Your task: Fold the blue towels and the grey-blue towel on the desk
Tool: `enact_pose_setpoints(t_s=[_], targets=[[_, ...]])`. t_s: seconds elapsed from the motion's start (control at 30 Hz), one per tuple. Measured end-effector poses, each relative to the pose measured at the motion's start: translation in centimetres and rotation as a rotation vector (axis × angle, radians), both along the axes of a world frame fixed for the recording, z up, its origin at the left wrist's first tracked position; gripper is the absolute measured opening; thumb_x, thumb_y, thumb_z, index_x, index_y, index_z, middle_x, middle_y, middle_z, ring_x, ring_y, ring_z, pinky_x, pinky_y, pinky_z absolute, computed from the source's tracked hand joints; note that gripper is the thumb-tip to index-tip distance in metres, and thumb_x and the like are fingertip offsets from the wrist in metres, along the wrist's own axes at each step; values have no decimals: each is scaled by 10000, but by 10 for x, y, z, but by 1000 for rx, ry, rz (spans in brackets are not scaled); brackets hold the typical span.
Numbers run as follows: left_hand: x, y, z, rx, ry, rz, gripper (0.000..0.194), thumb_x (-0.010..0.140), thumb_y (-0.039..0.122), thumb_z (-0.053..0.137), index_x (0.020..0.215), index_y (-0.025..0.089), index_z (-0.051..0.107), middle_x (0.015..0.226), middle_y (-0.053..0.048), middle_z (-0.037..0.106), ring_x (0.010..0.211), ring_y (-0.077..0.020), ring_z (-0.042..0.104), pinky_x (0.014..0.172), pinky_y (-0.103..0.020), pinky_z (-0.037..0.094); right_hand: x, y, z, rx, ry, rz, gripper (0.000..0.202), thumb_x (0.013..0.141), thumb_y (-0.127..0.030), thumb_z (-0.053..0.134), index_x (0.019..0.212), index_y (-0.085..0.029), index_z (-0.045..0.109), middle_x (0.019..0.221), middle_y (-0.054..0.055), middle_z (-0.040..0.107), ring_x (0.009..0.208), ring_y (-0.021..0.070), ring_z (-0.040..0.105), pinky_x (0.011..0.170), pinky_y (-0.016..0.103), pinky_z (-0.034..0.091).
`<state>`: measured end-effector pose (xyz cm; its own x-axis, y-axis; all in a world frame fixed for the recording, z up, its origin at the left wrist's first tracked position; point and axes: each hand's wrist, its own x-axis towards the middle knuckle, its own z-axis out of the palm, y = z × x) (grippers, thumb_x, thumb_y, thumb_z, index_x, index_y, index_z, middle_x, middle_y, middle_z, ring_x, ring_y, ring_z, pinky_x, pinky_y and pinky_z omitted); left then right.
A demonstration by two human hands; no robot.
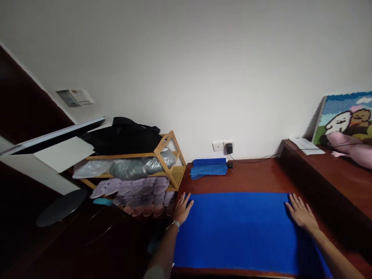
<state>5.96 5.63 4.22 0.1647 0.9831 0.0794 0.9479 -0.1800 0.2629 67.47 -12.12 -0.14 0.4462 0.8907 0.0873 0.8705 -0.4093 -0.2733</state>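
Observation:
A blue cloth (238, 232) lies spread flat on the reddish-brown table (255, 176). At its far left corner rests my left hand (182, 209), fingers stretched out, with a band around the wrist. My right hand (302, 213) lies at the far right corner, its fingers apart and flat. Neither hand grips anything. Behind the spread cloth, near the wall, several folded blue cloths (209, 169) are stacked at the table's left side.
A wooden rack (171, 159) with a black bag (124, 137) and several purple slippers (130, 188) stands on the left. A black plug (229, 148) sits in the wall socket, its cable running right. On a raised ledge are a pink plush toy (353, 149) and a picture (345, 116).

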Motion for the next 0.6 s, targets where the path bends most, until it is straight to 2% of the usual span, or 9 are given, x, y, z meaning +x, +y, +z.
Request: enact_pose_setpoints(t_s=[0.1, 0.17, 0.23, 0.33, 0.4, 0.47, 0.53, 0.6], targets=[[-6, -16, 13, 96, -57, 5, 515, 1057, 431, 328, 1513, 264, 498, 1652, -61, 400, 1520, -243, 357, 1234, -447, 325, -22, -5, 17, 31, -5, 35, 850, 920, -558, 153, 1587, -70, 350, 1651, 169, 340, 1561, 323, 204, 1262, 475, 175], [-10, -40, 13, 156, -70, -21, 503, 1057, 399, 325, 1504, 263, 512, 1642, -52, 420, 1512, -237, 371, 1237, -442, 329, -55, -9, 25, 107, -30, 104, 845, 943, -537, 123, 1576, -27, 352, 1640, 177, 355, 1562, 324, 199, 1283, 477, 131], [-12, -73, 5, 161, -52, -69, 503, 1057, 400, 335, 1525, 289, 482, 1646, -35, 413, 1510, -229, 375, 1240, -444, 332, -109, -12, 33, 165, -15, 187, 811, 974, -527, 120, 1576, -41, 363, 1631, 166, 376, 1554, 318, 229, 1290, 492, 132], [-12, -122, -9, 112, 26, -139, 531, 1056, 429, 361, 1584, 369, 356, 1684, 3, 334, 1535, -234, 324, 1251, -480, 315, -221, -14, 44, 179, 83, 381, 712, 1020, -504, 176, 1615, -136, 308, 1655, 101, 331, 1554, 287, 232, 1288, 523, 157], [-12, -144, -16, 93, 88, -155, 560, 1054, 442, 370, 1605, 406, 274, 1696, 20, 289, 1551, -245, 280, 1262, -511, 285, -301, -14, 52, 141, 168, 508, 683, 1036, -501, 188, 1632, -175, 255, 1679, 58, 251, 1565, 274, 187, 1290, 524, 165], [-11, -155, -18, 80, 141, -158, 575, 1051, 452, 371, 1609, 413, 241, 1690, 24, 290, 1556, -253, 262, 1268, -530, 263, -369, -11, 57, 69, 247, 615, 674, 1041, -501, 195, 1641, -193, 208, 1689, 29, 168, 1571, 265, 145, 1293, 508, 173], [-10, -157, -15, 63, 172, -161, 575, 1050, 463, 366, 1608, 399, 246, 1681, 19, 303, 1557, -255, 254, 1270, -535, 257, -415, -9, 58, -8, 301, 681, 675, 1042, -502, 203, 1640, -189, 190, 1687, 27, 116, 1574, 270, 116, 1295, 511, 157], [-9, -156, -9, 48, 183, -166, 569, 1050, 471, 357, 1605, 385, 268, 1677, 14, 309, 1557, -253, 252, 1269, -532, 261, -434, -8, 57, -58, 327, 702, 683, 1039, -514, 222, 1637, -186, 189, 1682, 41, 105, 1574, 276, 101, 1296, 522, 129]])
